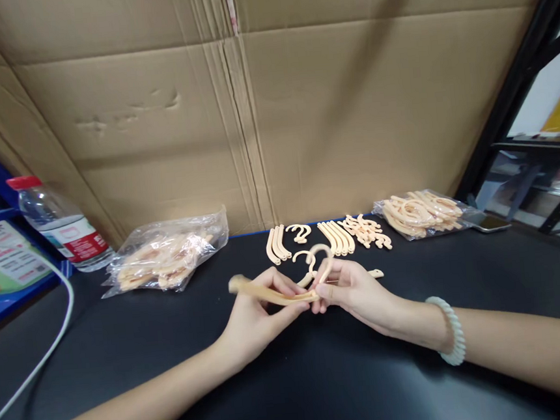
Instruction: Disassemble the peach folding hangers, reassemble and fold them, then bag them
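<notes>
Low over the black table, my left hand (259,310) is closed round a cream plastic hanger arm (268,294), whose free end points left. My right hand (353,292) pinches a cream hanger hook (322,256), its curve standing up above the fingers. The inner end of the arm meets the base of the hook between my fingertips; whether they are joined I cannot tell. Just behind my hands lies an assembled-looking hanger (307,278), partly covered by them. Beyond it are rows of loose hanger arms (278,245) and a pile of hooks (365,230).
A clear bag of hanger parts (166,256) lies at left, another bag (417,214) at right beside a phone (489,221). A red-capped bottle (73,231) and a white cable (60,330) are far left. Cardboard (155,129) walls the back; a black rack (505,92) stands right.
</notes>
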A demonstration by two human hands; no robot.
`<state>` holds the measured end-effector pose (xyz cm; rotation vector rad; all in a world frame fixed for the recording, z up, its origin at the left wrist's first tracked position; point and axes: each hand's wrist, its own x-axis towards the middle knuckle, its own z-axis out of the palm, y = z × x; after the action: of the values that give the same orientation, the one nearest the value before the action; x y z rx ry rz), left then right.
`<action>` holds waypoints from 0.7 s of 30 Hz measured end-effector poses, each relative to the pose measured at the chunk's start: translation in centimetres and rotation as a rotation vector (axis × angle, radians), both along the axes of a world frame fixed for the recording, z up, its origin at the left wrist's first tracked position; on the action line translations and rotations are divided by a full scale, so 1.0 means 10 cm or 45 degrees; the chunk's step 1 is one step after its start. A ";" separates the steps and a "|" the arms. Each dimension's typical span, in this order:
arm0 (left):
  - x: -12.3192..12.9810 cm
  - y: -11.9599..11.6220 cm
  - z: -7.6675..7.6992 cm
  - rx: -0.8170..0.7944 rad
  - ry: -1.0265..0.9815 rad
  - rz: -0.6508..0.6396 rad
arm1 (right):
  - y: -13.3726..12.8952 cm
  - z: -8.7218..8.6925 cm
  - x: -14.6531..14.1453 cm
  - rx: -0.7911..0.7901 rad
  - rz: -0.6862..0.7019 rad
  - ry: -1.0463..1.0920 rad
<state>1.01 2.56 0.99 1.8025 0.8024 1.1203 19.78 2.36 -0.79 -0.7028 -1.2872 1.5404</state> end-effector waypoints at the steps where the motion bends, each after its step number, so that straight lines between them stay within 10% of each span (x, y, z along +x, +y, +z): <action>1: 0.00 0.00 0.00 -0.004 0.001 -0.005 | 0.00 -0.01 -0.01 0.007 -0.014 -0.010; 11: 0.01 0.04 -0.04 -0.336 -0.133 0.038 | 0.00 -0.01 0.01 0.316 -0.123 -0.122; 21: 0.09 -0.12 -0.05 -0.539 -0.229 0.001 | -0.05 0.06 -0.02 0.197 -0.050 -0.162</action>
<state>1.91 1.37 0.53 1.3318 0.8578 1.0070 19.63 1.85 -0.15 -0.7309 -1.4615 1.3662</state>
